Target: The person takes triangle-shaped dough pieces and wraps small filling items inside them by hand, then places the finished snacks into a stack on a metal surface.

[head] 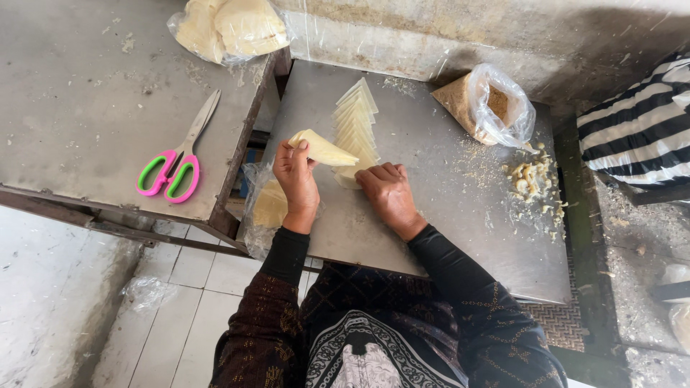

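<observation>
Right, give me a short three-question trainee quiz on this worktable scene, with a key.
1. True or false: the left hand holds a folded pale triangular piece lifted off the metal table.
2. What does the right hand rest on? A) the scissors B) the near end of the row of triangular pieces C) the bag of brown crumbs
3. Fill in: the scissors with pink and green handles lie on the ____ table, on the person's left.

Key
1. True.
2. B. The scissors are apart on the other table, and the bag of brown crumbs sits at the far right.
3. Neighbouring.
</observation>
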